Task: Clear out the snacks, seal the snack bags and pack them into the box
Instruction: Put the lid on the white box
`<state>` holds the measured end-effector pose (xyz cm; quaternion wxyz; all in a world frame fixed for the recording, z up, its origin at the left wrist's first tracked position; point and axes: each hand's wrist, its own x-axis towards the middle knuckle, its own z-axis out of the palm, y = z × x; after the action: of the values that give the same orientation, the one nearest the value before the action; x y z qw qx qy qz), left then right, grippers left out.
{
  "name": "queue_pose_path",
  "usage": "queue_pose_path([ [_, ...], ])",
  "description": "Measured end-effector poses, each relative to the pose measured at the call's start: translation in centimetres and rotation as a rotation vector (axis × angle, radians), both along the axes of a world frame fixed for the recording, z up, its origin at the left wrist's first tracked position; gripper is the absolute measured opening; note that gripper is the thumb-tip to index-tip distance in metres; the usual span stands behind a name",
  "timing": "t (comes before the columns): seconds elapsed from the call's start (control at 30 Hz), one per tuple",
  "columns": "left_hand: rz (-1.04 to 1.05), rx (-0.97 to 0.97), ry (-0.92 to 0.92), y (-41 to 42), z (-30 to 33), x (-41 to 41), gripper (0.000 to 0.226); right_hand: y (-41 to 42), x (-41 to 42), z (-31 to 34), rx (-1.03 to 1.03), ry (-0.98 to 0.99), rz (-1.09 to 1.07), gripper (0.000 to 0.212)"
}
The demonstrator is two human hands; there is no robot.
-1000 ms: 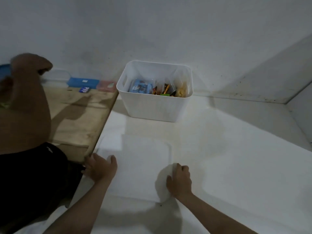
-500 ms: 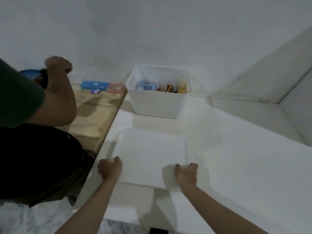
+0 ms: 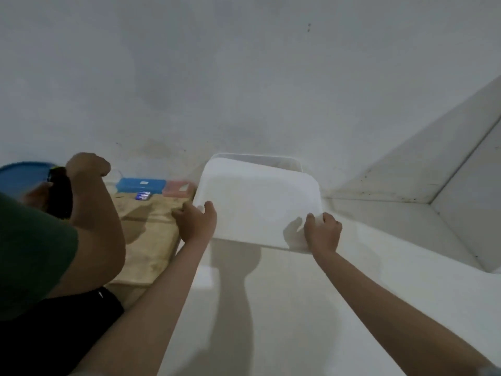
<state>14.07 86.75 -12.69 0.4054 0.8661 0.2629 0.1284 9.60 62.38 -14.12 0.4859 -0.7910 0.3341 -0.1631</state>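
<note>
Both hands, left hand [image 3: 195,221] and right hand [image 3: 322,232], pinch the white lid [image 3: 257,204] by its near corners at frame centre, held tilted over the box [image 3: 291,160]; a crooked drop could leave it unseated.

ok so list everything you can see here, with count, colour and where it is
lid: 1, white, held over the box
box: 1, white, by the wall, mostly hidden behind the lid
blue case: 1, on the board, far edge
pink case: 1, beside the blue case
board: 1, tan, left
blue disc: 1, far left
other person: 1, green sleeve, left
left hand: grip on lid's left edge
right hand: grip on lid's near right corner
</note>
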Motion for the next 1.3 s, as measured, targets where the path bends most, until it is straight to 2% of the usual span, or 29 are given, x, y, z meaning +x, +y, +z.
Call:
queue_pose_path([
  [0.13,-0.062,-0.069,0.045,0.3,1.2,6.5,0.057,-0.8,7.0,2.2,-0.043,-0.018,0.045,0.032],
  [0.3,-0.115,-0.108,0.115,-0.3,0.0,11.6,0.070,-1.3,12.7,2.4,-0.121,0.040,0.078,0.026],
  [0.43,-0.086,-0.073,0.172,-0.4,-1.1,13.8,0.071,-1.5,15.1,1.6,-0.141,0.094,0.112,0.043],
  [0.53,-0.068,-0.050,0.138,-0.8,-1.4,14.6,0.058,-1.4,15.8,0.7,-0.174,0.111,0.119,0.045],
  [0.7,-0.125,0.154,0.119,-0.8,-2.3,14.9,0.046,-1.4,16.0,-0.2,-0.249,0.125,0.146,0.042],
  [0.83,-0.210,0.295,0.154,0.1,-2.8,15.3,0.045,-1.1,15.9,-0.6,-0.347,0.225,0.185,0.036],
  [0.93,-0.230,0.329,0.133,0.6,-2.8,15.3,0.042,-1.1,15.8,-0.8,-0.359,0.270,0.193,0.034],
  [1.03,-0.260,0.549,0.142,1.0,-2.7,15.9,0.048,-1.8,16.1,-0.8,-0.354,0.270,0.248,0.033],
  [1.07,-0.272,0.564,0.150,1.2,-2.5,16.1,0.050,-2.0,16.3,-0.9,-0.365,0.264,0.256,0.033],
  [1.17,-0.278,0.483,0.126,1.8,-2.8,16.2,0.052,-2.2,16.5,-1.3,-0.386,0.230,0.222,0.031],
  [1.3,-0.237,0.224,0.089,1.8,-3.5,16.2,0.053,-2.2,17.2,-1.6,-0.381,0.200,0.193,0.027],
])
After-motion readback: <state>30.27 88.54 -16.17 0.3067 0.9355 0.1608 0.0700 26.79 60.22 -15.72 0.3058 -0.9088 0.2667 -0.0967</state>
